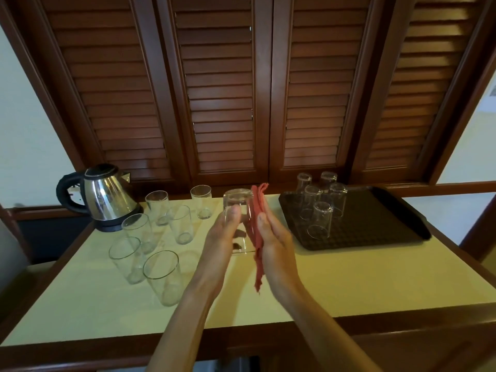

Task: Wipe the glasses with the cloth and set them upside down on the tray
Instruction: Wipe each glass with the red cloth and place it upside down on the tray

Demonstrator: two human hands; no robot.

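While the wiping goes on, these are the lines that matter:

Held glass: the glass (237, 210) sits in the left hand (224, 234), fingers curled round its wall, thumb on the near side; it is lifted clear of the surface (349, 277).
Long axis: close to upright, leaning slightly; the thick base appears to be on top and the open mouth low, near the palm, though clear glass makes this hard to be sure of.
Cloth: the red cloth (257, 232) is folded and pressed flat against the glass's right side by the right hand (273, 237), fingers fairly straight, a tail of cloth hanging below the wrist.
Hands: brought together, glass and cloth sandwiched between them.
Tray: the dark tray (375, 226) lies to the right of and beyond the right hand, near but apart; five glasses (320, 220) stand upside down on its far left part, with bare tray in front and to the right.
Nearer hand: the right is closer to the tray, yet the left carries the glass, so I judge it must cross rightward.
Waiting glasses: six upright glasses (161, 275) stand left of the left hand.
Room: a steel kettle (107, 197) at the far left; louvred wooden doors (220, 89) behind the surface.
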